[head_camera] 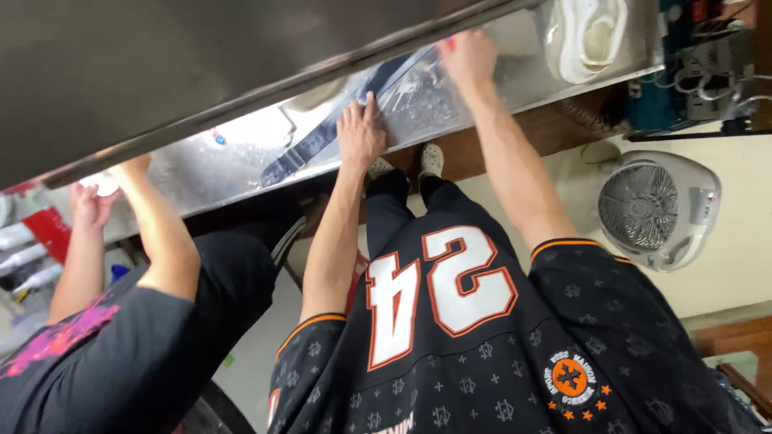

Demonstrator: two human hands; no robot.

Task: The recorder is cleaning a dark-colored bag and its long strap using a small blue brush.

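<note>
A: Centrally, your left hand (359,133) lies flat, fingers spread and released, pressed on a clear plastic sheet (418,96) spread over the steel worktop (241,161).

B: And your right hand (469,56)?

A: Farther off and to the right, it rests on the same sheet; whether its fingers pinch anything you cannot tell. A small red object shows just at its fingertips, too hidden to identify.

B: What lies near your left hand?

A: A long dark blue strip (322,141) runs diagonally under the sheet, its edge just left of your fingers.

B: Other items?

A: A white moulded object (583,36) sits at the worktop's far right. A white fan (655,209) stands on the floor at right. At left, a co-worker's hand (90,202) reaches toward the worktop edge.
</note>
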